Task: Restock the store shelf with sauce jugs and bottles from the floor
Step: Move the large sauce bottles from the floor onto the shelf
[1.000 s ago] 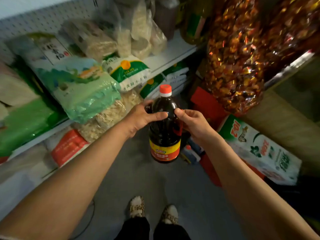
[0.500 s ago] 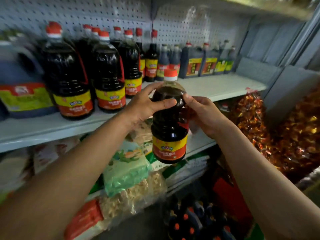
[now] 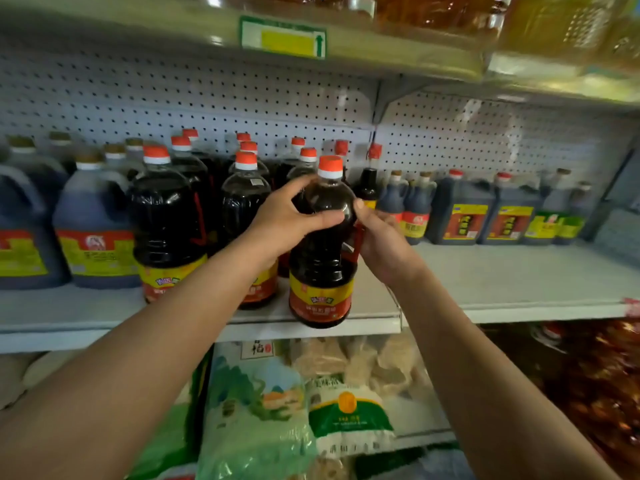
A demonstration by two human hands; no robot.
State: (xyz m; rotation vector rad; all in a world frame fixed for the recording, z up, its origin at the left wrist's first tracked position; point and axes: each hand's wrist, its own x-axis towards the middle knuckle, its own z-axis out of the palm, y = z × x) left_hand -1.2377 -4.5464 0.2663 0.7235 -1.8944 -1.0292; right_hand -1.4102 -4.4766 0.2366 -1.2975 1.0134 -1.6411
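Note:
A dark sauce jug (image 3: 322,271) with an orange cap, a red handle and a yellow-and-red label is upright at the front edge of the white middle shelf (image 3: 512,292). My left hand (image 3: 291,220) grips its rounded shoulder from the left. My right hand (image 3: 381,237) holds it from the right, at the handle. Whether its base rests on the shelf I cannot tell. Matching orange-capped jugs (image 3: 169,220) stand in rows right beside it on the left.
Big blue-grey jugs (image 3: 93,226) fill the shelf's left end. Smaller bottles and square dark jugs (image 3: 460,213) line the back right, with bare shelf in front of them. Bagged goods (image 3: 256,410) lie on the shelf below, and oil bottles (image 3: 433,12) sit on the top shelf.
Both hands have raised the jug from floor level up to the middle shelf and brought it forward to the shelf's front edge. My view has swung upward to the sauce shelf.

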